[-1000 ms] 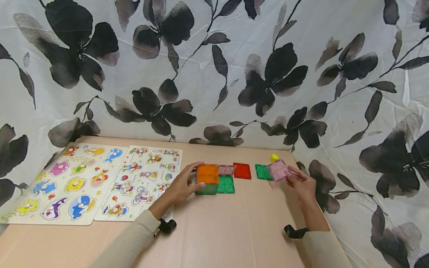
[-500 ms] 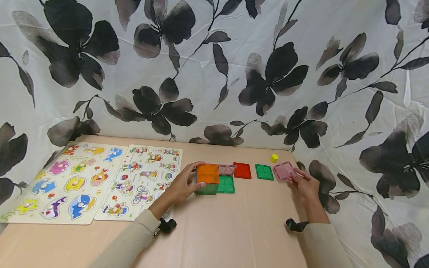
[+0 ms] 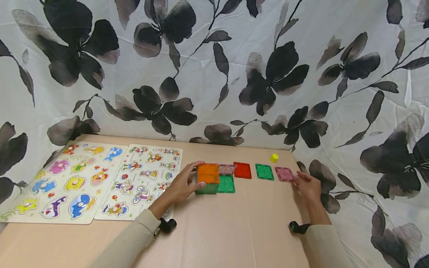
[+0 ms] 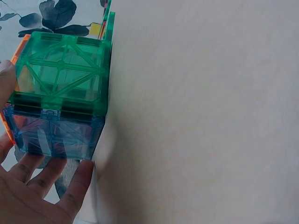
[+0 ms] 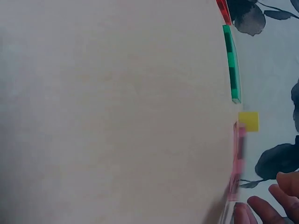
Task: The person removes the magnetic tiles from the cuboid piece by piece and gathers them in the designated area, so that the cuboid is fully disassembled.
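Animal picture board (image 3: 62, 191) and cartoon-figure board (image 3: 137, 183) are lying adjacent on pale tabletop (image 3: 218, 230); yellow cylinder (image 3: 274, 158) is sitting near far edge; black-flowered white cloth (image 3: 204, 70) is hanging behind.

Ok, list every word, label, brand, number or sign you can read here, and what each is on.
No text can be read.
Left board and right board: colourful pictures; any print among them is too small to read.
Cube, pink tile, red tile, lone green tile: no lettering visible.
Yellow piece: no lettering visible.
Cloth: flowers and leaves, no lettering visible.
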Available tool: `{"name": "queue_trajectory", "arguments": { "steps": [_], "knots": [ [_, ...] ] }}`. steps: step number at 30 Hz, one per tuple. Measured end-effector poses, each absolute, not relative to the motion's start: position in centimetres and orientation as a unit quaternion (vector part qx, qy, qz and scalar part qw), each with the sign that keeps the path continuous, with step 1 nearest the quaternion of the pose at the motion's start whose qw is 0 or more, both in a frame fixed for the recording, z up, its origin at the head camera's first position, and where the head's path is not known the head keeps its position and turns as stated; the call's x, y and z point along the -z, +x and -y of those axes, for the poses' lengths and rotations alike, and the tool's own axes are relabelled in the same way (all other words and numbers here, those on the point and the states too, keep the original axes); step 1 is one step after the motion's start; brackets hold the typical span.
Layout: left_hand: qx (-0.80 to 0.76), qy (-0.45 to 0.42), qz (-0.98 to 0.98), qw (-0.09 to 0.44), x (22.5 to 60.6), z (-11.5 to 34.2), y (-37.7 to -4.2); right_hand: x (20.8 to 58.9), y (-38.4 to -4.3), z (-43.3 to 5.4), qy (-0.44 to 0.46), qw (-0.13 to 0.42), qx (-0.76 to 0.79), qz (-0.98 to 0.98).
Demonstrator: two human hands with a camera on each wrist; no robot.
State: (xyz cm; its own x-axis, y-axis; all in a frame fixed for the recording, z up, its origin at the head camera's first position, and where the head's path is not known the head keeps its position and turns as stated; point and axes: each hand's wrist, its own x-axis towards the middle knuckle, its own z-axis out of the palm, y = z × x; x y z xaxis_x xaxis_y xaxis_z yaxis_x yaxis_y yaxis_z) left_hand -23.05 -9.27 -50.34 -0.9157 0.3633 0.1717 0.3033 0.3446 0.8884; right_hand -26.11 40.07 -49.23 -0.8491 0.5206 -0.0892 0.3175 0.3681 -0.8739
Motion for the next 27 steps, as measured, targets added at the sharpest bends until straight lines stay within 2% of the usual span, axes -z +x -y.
{"name": "queue_trajectory", "arguments": {
  "steps": [8,16,22,27],
  "knots": [
    [-0.532,0.195,-0.823,0.034,50.3,9.3,-23.2,46.6,-24.9,-37.8,-0.171,0.133,-0.381,0.899],
    [-0.535,0.198,-0.820,0.028,50.2,9.3,-23.1,44.3,-24.6,-32.7,-0.059,0.155,-0.401,0.901],
    [-0.534,0.197,-0.822,0.033,50.3,9.2,-23.1,44.3,-24.7,-29.1,0.028,0.155,-0.393,0.906],
    [-0.539,0.196,-0.818,0.035,50.3,9.1,-23.1,44.7,-24.9,-26.0,0.085,0.123,-0.388,0.910]
  ]
}}
